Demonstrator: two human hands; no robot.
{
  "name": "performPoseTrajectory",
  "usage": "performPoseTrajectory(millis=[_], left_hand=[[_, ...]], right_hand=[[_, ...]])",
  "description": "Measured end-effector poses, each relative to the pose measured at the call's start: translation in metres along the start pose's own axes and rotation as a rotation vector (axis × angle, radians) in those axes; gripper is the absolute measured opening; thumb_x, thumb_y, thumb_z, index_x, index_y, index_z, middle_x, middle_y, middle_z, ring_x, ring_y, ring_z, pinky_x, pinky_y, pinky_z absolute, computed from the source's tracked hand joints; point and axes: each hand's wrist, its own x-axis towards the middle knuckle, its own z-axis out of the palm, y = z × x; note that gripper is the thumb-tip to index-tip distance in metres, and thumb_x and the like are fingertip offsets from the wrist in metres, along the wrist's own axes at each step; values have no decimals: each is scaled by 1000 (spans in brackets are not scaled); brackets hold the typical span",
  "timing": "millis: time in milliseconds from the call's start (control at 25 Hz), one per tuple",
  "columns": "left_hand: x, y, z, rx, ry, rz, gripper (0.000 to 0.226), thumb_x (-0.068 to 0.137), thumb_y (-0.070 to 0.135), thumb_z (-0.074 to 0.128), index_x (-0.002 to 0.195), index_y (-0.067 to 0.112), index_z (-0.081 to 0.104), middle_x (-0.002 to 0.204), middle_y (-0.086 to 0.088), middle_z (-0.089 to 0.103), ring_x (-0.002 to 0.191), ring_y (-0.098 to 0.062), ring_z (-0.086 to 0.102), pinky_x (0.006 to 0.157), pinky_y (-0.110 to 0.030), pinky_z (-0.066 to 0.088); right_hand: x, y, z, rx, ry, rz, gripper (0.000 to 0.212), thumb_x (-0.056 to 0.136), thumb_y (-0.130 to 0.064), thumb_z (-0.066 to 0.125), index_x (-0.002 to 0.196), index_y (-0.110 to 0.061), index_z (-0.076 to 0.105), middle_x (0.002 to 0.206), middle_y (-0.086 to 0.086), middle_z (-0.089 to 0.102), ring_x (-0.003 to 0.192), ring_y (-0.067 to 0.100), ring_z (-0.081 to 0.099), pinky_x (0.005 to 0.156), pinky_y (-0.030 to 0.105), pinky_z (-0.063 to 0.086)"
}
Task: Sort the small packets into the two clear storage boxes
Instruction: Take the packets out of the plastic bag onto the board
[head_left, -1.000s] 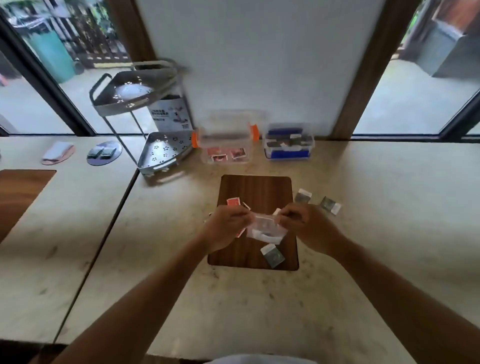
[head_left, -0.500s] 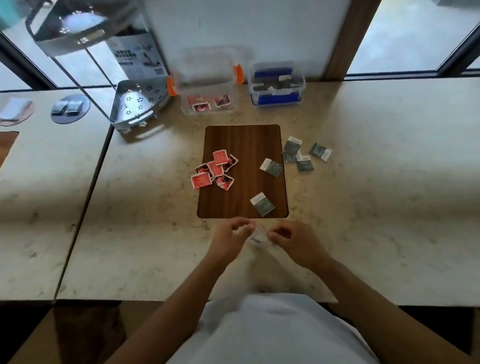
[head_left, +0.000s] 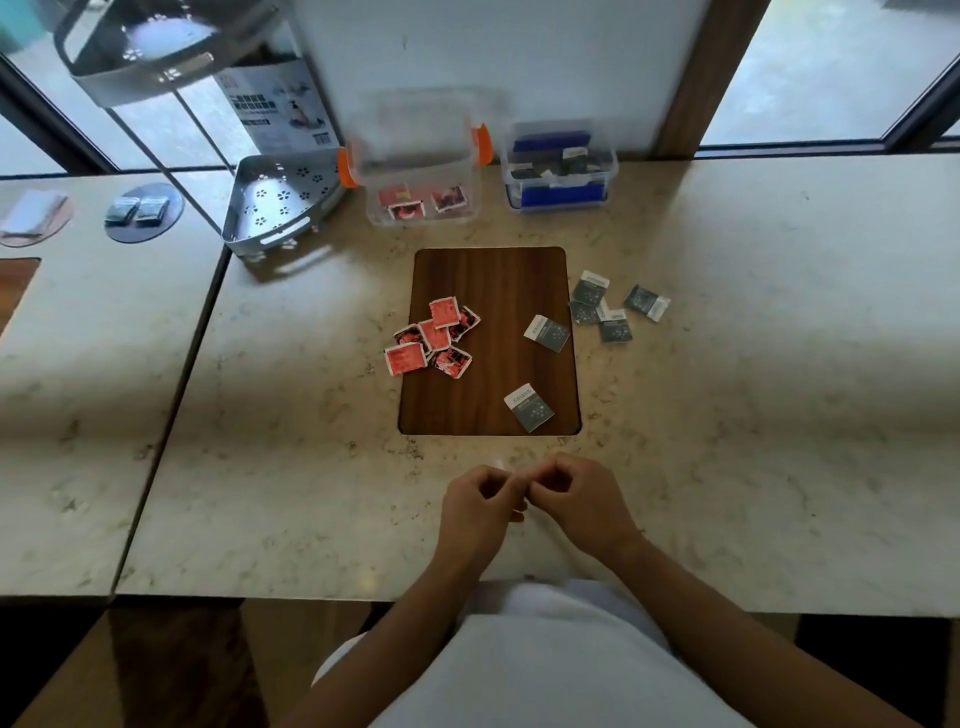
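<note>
Several red packets (head_left: 434, 340) lie in a cluster on the left of the wooden board (head_left: 488, 280). Two grey packets (head_left: 546, 333) sit on the board's right side, and more grey packets (head_left: 602, 312) lie on the marble beside it. At the back, the clear box with orange latches (head_left: 421, 208) holds red packets. The clear box with blue latches (head_left: 558, 179) holds grey ones. My left hand (head_left: 475, 506) and my right hand (head_left: 576, 501) meet near the table's front edge, fingers pinched on a crumpled clear plastic bag (head_left: 500, 464) that is mostly hidden.
A metal corner rack (head_left: 275, 208) stands at the back left beside the orange-latched box. A dark disc (head_left: 144, 212) with two dark packets lies on the neighbouring table, past the seam (head_left: 176, 395). The table's front edge (head_left: 363, 597) runs just below my wrists.
Both hands drew back from over the board to the table's front edge, crumpling the clear bag between them. The view tilted down, uncovering the red and grey packets.
</note>
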Motion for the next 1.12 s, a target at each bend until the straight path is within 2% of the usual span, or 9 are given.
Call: performPoseTrajectory(millis=[160, 280, 360, 440, 680, 800, 920, 1040, 1120], left_hand=[[-1, 0, -4, -65, -14, -29, 17, 94, 22, 65, 95, 10, 77, 84, -5, 77, 75, -20, 75, 70, -32, 64], [-2, 2, -7, -91, -41, -36, 15, 96, 18, 62, 94, 10, 75, 84, -6, 77, 75, -19, 75, 70, -28, 63], [-3, 3, -6, -90, -82, -46, 14, 98, 15, 59, 95, 6, 70, 85, -7, 76, 77, -20, 75, 72, -30, 63], [-1, 3, -4, -87, -127, -56, 15, 99, 13, 56, 96, 2, 66, 86, -9, 75, 78, -22, 75, 73, -31, 63], [2, 4, 4, 108, -143, -44, 16, 101, 18, 53, 97, 6, 62, 85, -8, 71, 75, -22, 70, 73, -32, 62], [2, 7, 4, 203, -124, -27, 14, 101, 21, 54, 96, 11, 63, 84, -3, 70, 71, -15, 67, 69, -24, 59], [1, 8, 4, 251, -117, -32, 14, 100, 20, 55, 91, 11, 61, 80, -2, 67, 66, -11, 62, 61, -18, 53], [-2, 4, 6, 333, -102, -37, 18, 97, 25, 56, 84, 13, 61, 77, -5, 67, 69, -20, 64, 65, -29, 56], [2, 5, 5, 381, -21, -31, 21, 95, 26, 60, 76, 15, 60, 71, -4, 63, 64, -17, 59, 64, -28, 53]], right_hand=[[2, 1, -1, 89, -40, 24, 7, 86, -22, 74, 90, -16, 76, 80, -4, 74, 75, 10, 69, 70, 21, 58], [0, 1, -3, 247, -89, 107, 4, 88, -17, 72, 88, -15, 75, 79, 3, 75, 74, 17, 71, 73, 32, 61], [-2, -2, -5, 330, -110, 154, 6, 90, -14, 69, 86, -13, 74, 76, 6, 73, 70, 21, 69, 71, 32, 60], [-5, -5, -4, 365, -87, 184, 10, 90, -12, 67, 81, -13, 72, 72, 5, 71, 65, 16, 65, 67, 28, 57], [-10, -6, 8, 121, 58, 119, 12, 89, -18, 65, 78, -15, 64, 71, -3, 65, 64, 9, 59, 59, 16, 49], [-11, -6, 12, 16, 96, 60, 14, 89, -22, 67, 77, -18, 61, 69, -6, 63, 62, 10, 58, 56, 15, 48], [-5, -5, 7, 57, 225, 130, 15, 88, -15, 66, 75, -16, 57, 68, -1, 60, 61, 9, 53, 55, 17, 43], [0, 1, -8, -45, 356, 93, 16, 86, -13, 67, 75, -15, 55, 68, -1, 57, 59, 10, 50, 55, 17, 39], [-2, 4, -10, -188, 354, 0, 18, 85, -16, 69, 77, -18, 53, 68, -4, 54, 58, 8, 48, 53, 16, 38]])
